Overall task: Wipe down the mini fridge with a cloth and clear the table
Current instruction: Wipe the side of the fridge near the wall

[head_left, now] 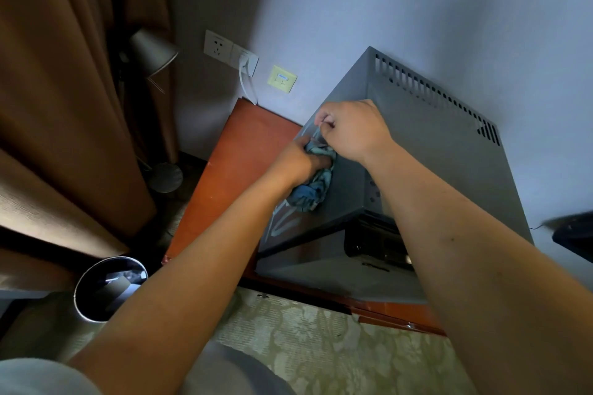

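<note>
Cloth [313, 184], blue and bunched, sat against the left side panel of the mini fridge [426, 144], near its upper front corner. Our left hand [300, 162] had its fingers curled round the wad, while our right hand [349, 128] pinched an upper corner of the same cloth (probably to refold it or pull it taut before the next stroke). Streaks lower on that panel suggested wiping was under way. The fridge stood toward the right of the table [237, 163], its back close to the wall, so we judged the rear hard to reach. Bare tabletop ran along the left edge, giving our arms room to sweep down that side.
</note>
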Action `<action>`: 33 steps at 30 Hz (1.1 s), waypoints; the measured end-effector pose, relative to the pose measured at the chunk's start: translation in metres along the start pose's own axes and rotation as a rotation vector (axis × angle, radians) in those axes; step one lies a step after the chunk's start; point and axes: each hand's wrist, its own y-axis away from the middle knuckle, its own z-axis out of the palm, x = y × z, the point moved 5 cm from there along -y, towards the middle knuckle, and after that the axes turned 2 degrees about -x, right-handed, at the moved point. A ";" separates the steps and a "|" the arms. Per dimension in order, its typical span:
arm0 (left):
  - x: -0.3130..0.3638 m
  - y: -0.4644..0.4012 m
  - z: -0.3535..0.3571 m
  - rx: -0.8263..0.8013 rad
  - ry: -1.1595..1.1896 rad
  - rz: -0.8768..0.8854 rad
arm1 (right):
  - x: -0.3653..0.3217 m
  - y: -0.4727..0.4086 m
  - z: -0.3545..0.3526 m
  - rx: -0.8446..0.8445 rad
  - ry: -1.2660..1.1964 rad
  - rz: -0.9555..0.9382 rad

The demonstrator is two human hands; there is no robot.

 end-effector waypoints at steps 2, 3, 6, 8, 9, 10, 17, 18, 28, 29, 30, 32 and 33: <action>0.004 -0.001 0.000 0.003 0.025 0.010 | 0.000 -0.002 -0.001 -0.004 0.009 0.000; 0.000 -0.001 0.000 0.007 0.031 0.000 | 0.000 -0.002 -0.001 -0.009 0.013 0.003; -0.034 -0.002 -0.003 0.040 -0.010 -0.103 | 0.001 -0.003 -0.002 -0.026 0.024 0.014; -0.063 0.004 -0.004 0.039 -0.002 -0.212 | 0.000 -0.004 -0.001 -0.031 0.038 0.016; -0.076 0.008 -0.005 0.035 -0.003 -0.254 | 0.000 -0.005 -0.001 -0.032 0.046 0.017; -0.085 0.010 -0.005 0.032 -0.008 -0.281 | 0.000 -0.006 -0.001 -0.031 0.055 0.017; -0.026 -0.004 -0.004 0.033 0.042 -0.090 | 0.003 -0.013 0.000 -0.029 0.050 0.035; -0.014 -0.007 -0.002 0.036 0.058 -0.057 | 0.004 -0.014 0.000 -0.027 0.049 0.036; -0.079 -0.011 -0.006 0.043 0.073 -0.277 | 0.005 -0.021 -0.002 -0.073 0.048 0.033; -0.087 -0.008 -0.007 0.042 0.068 -0.298 | 0.005 -0.022 -0.002 -0.077 0.043 0.035; -0.093 -0.007 -0.007 0.039 0.063 -0.312 | 0.005 -0.023 -0.003 -0.082 0.037 0.038; -0.090 -0.008 -0.009 0.023 0.028 -0.301 | 0.006 -0.026 -0.005 -0.095 0.028 0.046; -0.083 -0.012 -0.009 0.014 0.006 -0.281 | 0.006 -0.027 -0.005 -0.102 0.025 0.051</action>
